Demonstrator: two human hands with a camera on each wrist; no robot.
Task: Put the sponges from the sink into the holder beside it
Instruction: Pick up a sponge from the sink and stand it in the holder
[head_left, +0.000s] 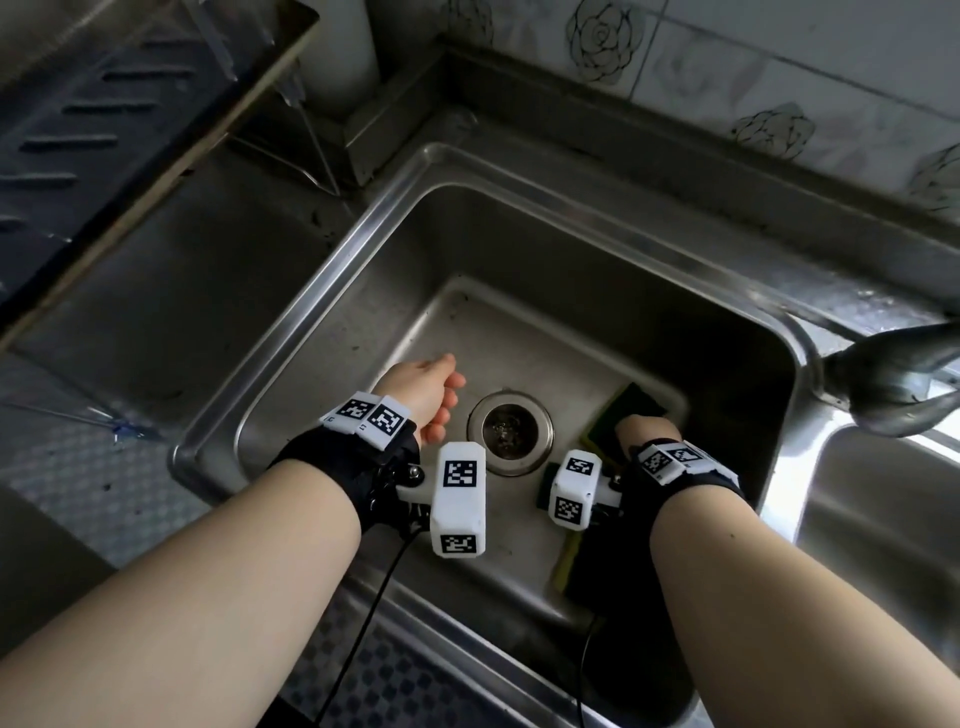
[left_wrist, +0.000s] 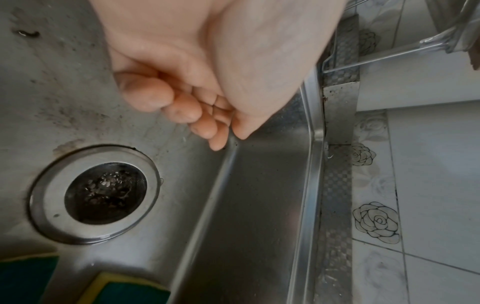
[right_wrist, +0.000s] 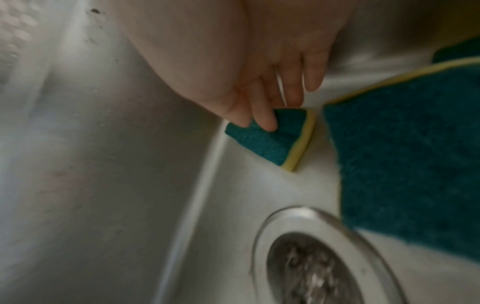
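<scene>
Three green-and-yellow sponges lie in the steel sink (head_left: 332, 291), right of the drain (head_left: 510, 430). In the head view my right hand (head_left: 647, 431) reaches down onto the far sponge (head_left: 638, 401). In the right wrist view, the thumb and fingertips (right_wrist: 265, 123) touch that sponge (right_wrist: 272, 142) on its green top, the fingers fairly straight. A larger sponge (right_wrist: 405, 164) lies beside it. Another sponge (head_left: 569, 561) lies nearer me. My left hand (head_left: 441, 400) hovers left of the drain with loosely curled fingers (left_wrist: 187, 115), holding nothing. A metal holder (head_left: 379, 140) stands behind the sink's back left corner.
A dish rack tray (head_left: 104, 130) hangs over the counter at the upper left. The faucet (head_left: 883, 374) juts in from the right, above a second basin (head_left: 883, 519). Tiled wall runs behind. Sponge corners (left_wrist: 124, 288) show beside the drain (left_wrist: 96, 197) in the left wrist view.
</scene>
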